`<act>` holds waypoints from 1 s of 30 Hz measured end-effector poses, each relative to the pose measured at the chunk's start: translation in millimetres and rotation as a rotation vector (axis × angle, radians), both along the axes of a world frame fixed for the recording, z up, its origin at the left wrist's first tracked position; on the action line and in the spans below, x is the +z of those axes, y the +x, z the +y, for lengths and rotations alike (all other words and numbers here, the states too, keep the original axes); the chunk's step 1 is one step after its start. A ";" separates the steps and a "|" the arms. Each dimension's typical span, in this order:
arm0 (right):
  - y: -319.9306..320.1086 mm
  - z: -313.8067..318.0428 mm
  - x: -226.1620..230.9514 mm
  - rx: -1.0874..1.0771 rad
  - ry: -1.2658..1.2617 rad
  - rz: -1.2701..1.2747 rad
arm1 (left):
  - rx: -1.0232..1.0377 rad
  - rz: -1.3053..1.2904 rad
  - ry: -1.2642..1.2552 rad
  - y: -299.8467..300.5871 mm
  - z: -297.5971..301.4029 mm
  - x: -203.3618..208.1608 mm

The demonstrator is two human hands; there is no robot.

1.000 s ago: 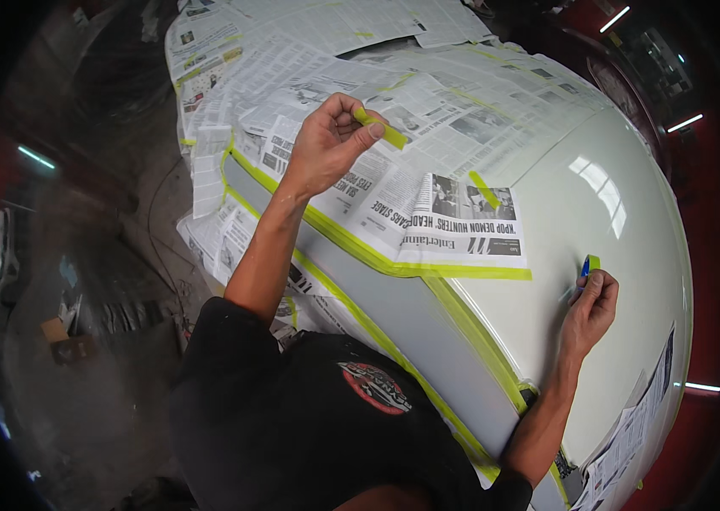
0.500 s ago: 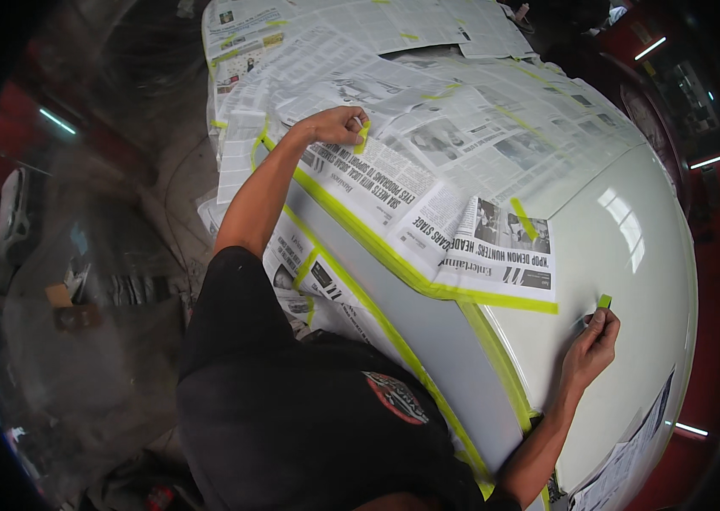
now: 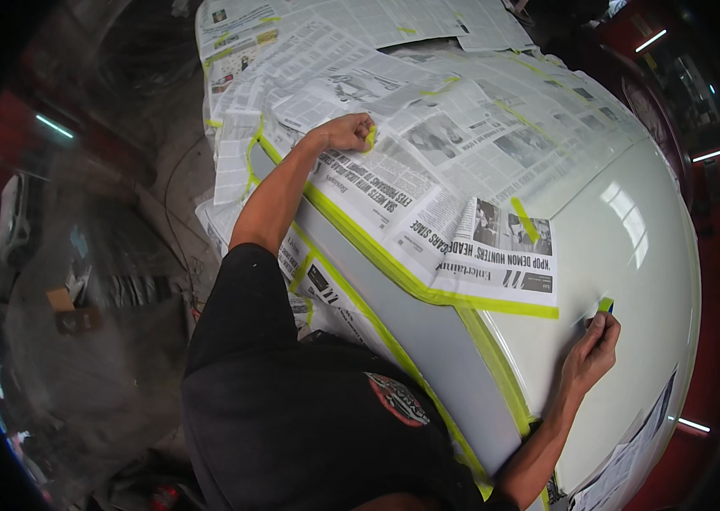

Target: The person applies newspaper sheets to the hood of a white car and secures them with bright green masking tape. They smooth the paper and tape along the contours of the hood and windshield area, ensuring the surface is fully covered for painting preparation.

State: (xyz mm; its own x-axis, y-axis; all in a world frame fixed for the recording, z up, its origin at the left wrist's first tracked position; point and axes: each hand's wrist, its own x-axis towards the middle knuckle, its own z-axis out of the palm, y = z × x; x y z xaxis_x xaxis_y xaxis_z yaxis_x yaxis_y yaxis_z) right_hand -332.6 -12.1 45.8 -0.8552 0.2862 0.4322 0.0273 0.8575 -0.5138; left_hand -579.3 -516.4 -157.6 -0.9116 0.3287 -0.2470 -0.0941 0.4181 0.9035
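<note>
My left hand (image 3: pixel 344 134) pinches a short piece of yellow-green masking tape (image 3: pixel 371 138) over the newspaper sheets (image 3: pixel 402 175) covering a white, curved vehicle body (image 3: pixel 598 247). Low over the bare white surface, my right hand (image 3: pixel 591 351) is closed on another yellow-green tape piece (image 3: pixel 605 304), whose end sticks up past the fingers with a dark blue edge. How much tape sits inside that hand is hidden. A long tape line (image 3: pixel 377 254) holds the newspaper edge along a grey panel (image 3: pixel 428 328), which lies exposed between taped borders.
More newspaper (image 3: pixel 611 477) hangs at the lower right. Clear-looking sheeting (image 3: pixel 113 375) and a small brown box (image 3: pixel 77 318) are at the left. A dark cable (image 3: pixel 170 183) runs along the floor. Red surfaces (image 3: pixel 717 255) with light tubes stand at the right.
My left hand has shifted slightly right and down over the newspaper, its tape piece now looking more bunched at the fingertips. My right hand has stayed nearly still.
</note>
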 end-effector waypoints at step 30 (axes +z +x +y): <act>19.7 -32.0 0.6 0.366 0.191 -0.060 | -0.156 0.915 0.329 156.5 251.5 173.9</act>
